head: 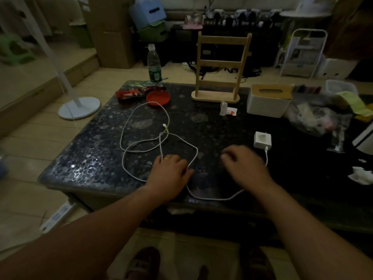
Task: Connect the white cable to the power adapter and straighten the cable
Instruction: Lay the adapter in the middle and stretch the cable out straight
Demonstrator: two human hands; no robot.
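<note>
A white power adapter [262,140] lies on the dark speckled table [96,158], right of centre. One end of the white cable [141,126] is plugged into its near side. From there the cable runs down, passes under my hands and lies in loose crossing loops on the left. Its free plug [165,126] rests inside the loops. My left hand [171,170] lies palm down on the cable near a crossing, with a ring on one finger. My right hand [245,167] hovers blurred just left of the adapter, fingers curled; whether it holds the cable is unclear.
A red dish [158,98] and a snack packet [133,93] sit at the back left, with a plastic bottle [154,63] behind. A wooden rack [221,69], a tissue box [269,102] and plastic bags [316,116] stand at the back and right. The table's near edge runs under my forearms.
</note>
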